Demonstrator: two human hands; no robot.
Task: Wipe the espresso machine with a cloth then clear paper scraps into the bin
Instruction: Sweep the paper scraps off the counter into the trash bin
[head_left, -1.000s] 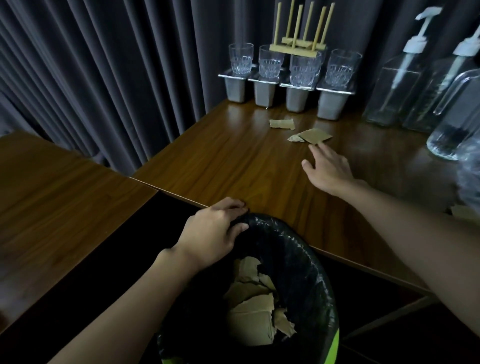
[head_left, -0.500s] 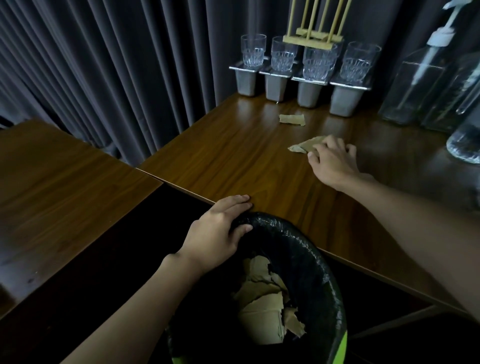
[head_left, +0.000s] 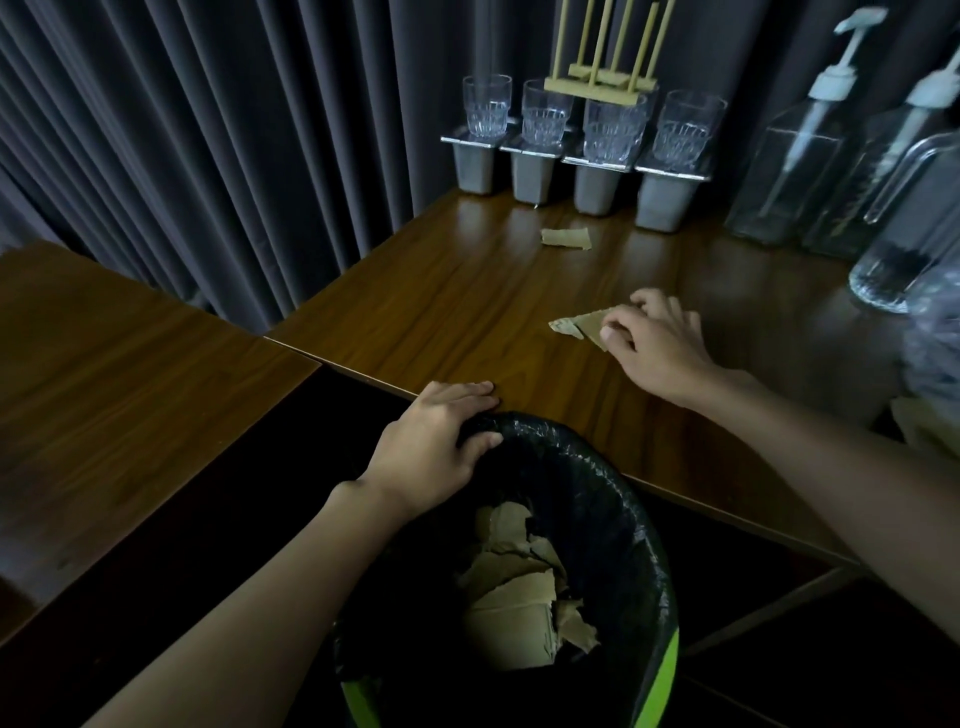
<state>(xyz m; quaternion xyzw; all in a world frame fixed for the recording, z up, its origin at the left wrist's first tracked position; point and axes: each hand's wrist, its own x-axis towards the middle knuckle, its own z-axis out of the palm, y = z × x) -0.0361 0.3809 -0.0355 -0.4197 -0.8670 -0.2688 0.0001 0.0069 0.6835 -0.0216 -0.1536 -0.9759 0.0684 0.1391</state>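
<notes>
Looking at the right hand (head_left: 660, 348) first: the fingers are curled down over a tan scrap (head_left: 589, 325) and the thumb is pinched against its near edge, so it's got hold of it. The scrap is flat, torn, cardboard-looking paper with a pointed corner sticking out at the hand's 9 o'clock, and a smaller, paler bit sits at that tip. At the hand's 11 o'clock, well apart, a second scrap (head_left: 566, 238) lies curled on the glossy wood-grain table (head_left: 457, 312).

My left hand (head_left: 431, 441) is at 7 o'clock from the right one, fingers wrapped over the rim of the bin (head_left: 628, 519). The bin has a crinkly black plastic liner over a bright green body, with a heap of torn scraps (head_left: 514, 597) at the bottom.

Further out at 12 o'clock there are four ribbed glasses (head_left: 487, 106) on brushed steel tubs (head_left: 475, 169), and a wooden peg rack (head_left: 600, 85). Clear pump bottles (head_left: 795, 171) are at 2 o'clock, and there's a pleated grey curtain (head_left: 208, 130).

A second ago the right hand was flat, fingertips just short of that scrap. Now it's on it and gripping. The left hand hasn't left the rim.
</notes>
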